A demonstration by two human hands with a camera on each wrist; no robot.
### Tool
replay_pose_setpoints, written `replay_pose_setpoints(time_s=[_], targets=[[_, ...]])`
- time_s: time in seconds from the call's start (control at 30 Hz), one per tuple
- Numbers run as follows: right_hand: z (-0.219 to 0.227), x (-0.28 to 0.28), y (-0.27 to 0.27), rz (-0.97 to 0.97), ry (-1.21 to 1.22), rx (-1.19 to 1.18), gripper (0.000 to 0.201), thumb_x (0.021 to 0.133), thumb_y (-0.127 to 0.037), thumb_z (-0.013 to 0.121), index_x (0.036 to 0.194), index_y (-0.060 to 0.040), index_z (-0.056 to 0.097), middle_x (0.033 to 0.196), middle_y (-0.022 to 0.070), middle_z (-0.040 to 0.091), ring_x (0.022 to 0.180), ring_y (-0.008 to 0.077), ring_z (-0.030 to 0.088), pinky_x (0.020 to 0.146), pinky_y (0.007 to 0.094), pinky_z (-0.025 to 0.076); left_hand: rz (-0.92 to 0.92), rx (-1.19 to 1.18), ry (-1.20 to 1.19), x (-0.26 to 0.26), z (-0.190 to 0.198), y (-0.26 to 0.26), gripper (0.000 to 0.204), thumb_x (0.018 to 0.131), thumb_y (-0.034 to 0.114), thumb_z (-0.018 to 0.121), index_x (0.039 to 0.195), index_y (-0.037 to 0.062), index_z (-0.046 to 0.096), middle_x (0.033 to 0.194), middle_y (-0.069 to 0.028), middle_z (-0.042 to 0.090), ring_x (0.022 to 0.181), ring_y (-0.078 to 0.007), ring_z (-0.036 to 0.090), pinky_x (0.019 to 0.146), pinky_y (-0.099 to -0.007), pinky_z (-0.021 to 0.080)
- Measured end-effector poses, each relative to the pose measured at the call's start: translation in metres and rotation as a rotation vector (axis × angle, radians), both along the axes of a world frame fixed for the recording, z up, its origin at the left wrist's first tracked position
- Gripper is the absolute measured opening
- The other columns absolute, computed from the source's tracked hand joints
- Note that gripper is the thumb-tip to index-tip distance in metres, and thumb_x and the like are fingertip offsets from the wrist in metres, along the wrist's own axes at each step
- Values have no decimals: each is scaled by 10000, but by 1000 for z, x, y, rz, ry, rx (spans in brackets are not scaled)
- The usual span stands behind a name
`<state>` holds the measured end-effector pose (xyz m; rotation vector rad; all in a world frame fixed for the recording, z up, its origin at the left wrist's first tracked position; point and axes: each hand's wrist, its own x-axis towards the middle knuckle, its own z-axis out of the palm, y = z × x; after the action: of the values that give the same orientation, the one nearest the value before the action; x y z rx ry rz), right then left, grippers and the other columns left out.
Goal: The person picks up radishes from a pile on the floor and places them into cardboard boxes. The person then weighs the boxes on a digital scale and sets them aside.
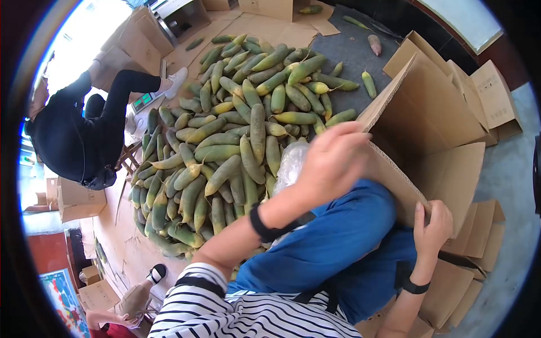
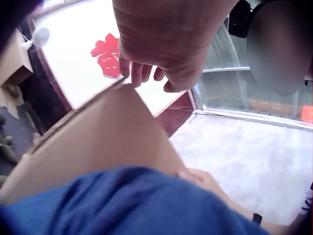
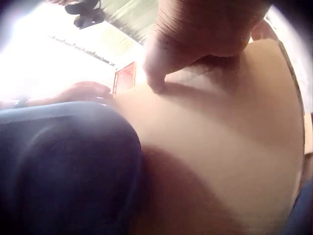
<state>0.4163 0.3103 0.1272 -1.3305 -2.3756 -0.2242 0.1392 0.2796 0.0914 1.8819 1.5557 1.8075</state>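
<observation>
An open cardboard box [image 1: 439, 118] stands tilted against my blue-trousered knee, its flaps spread. My right hand [image 1: 434, 228] grips the box's near edge, thumb on the outer face; the right wrist view shows the thumb against the cardboard [image 3: 220, 132], with the other fingers hidden behind the rim. My left hand [image 1: 332, 163], blurred, is raised at the box's upper left edge. From the left wrist, this hand [image 2: 166, 44] appears with loosely bent fingers right at the corner of the cardboard panel [image 2: 102, 132]. Beside my knee lies a large heap of green radishes [image 1: 225, 135].
A crumpled clear plastic bag [image 1: 292, 163] lies between the heap and my knee. More cardboard boxes [image 1: 496, 101] stand behind and to the right. Across the heap, a person in black [image 1: 73, 135] sits near a digital scale [image 1: 143, 102]. Another person's leg [image 1: 135, 298] shows at lower left.
</observation>
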Motion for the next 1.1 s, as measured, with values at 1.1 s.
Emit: replay_pose_setpoints(time_s=[1.1], targets=[[3, -10, 11, 19, -18, 22, 221, 863, -246, 639, 838, -45, 551, 748, 117, 571, 704, 324, 551, 636, 417, 415, 243, -1083, -1186, -120, -224, -176, 392, 816, 305, 715, 1047, 3, 622, 873, -24, 611, 763, -116, 577, 648, -271, 467]])
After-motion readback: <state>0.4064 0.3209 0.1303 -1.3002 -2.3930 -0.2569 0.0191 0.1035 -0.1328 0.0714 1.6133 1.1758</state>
